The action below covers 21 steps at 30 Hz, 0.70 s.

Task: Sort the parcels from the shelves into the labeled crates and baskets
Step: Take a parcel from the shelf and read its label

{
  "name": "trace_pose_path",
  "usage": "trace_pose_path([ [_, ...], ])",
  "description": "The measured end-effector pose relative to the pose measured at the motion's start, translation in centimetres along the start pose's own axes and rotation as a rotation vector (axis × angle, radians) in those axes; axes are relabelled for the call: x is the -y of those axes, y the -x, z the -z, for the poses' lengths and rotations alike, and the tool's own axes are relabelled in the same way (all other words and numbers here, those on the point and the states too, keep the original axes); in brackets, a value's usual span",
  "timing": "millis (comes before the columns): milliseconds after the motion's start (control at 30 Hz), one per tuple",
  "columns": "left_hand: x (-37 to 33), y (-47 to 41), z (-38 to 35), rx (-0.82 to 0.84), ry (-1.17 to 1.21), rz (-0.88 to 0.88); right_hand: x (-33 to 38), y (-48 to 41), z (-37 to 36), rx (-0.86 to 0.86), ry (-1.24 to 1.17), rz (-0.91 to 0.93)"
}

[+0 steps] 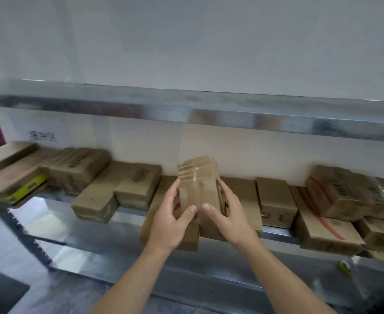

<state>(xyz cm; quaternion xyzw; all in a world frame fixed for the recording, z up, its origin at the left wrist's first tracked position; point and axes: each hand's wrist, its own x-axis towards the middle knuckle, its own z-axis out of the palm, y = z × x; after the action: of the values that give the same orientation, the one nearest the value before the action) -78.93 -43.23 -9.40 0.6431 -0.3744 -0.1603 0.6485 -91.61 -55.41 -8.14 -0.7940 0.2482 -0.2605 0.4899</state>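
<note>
Head view: the metal shelf (73,225) carries a row of cardboard parcels (136,184), piled higher toward its left and right ends. Above the shelf's middle, a small taped parcel (197,184) stands upright between the left hand (168,223) and the right hand (230,219). Both grasp it, thumbs on its near face and fingers round its sides, over flat boxes (243,193) lying on the shelf.

A plain grey-white wall (186,41) fills twelve o'clock behind a shiny galvanised steel shelving rack (209,109), its slotted metal upright (25,232) slanting down at eight o'clock, with faint dark handwriting (42,135) on the pale back panel toward ten o'clock.
</note>
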Motion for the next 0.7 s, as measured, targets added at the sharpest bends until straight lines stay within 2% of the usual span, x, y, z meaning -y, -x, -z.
trace_pose_path([
  [200, -0.3, 2.2, 6.9, -0.124, 0.11, 0.032, 2.2, 0.1, -5.8, 0.034, -0.446, 0.033],
  [300, -0.3, 2.8, 9.7, -0.195, -0.023, 0.043, 3.7, 0.0, -8.5, 0.06, -0.575, -0.044],
  [433, 0.1, 3.6, 12.9, -0.291, -0.213, 0.051, 5.3, -0.6, -11.7, 0.133, -0.655, -0.093],
  [600, 0.5, 4.3, 17.0, -0.327, -0.15, 0.095, 6.7, -2.1, -15.7, 0.321, -0.706, -0.152],
  [700, 0.9, 4.5, 19.9, -0.351, -0.241, 0.125, 7.2, -3.5, -18.4, 0.404, -0.615, -0.15],
])
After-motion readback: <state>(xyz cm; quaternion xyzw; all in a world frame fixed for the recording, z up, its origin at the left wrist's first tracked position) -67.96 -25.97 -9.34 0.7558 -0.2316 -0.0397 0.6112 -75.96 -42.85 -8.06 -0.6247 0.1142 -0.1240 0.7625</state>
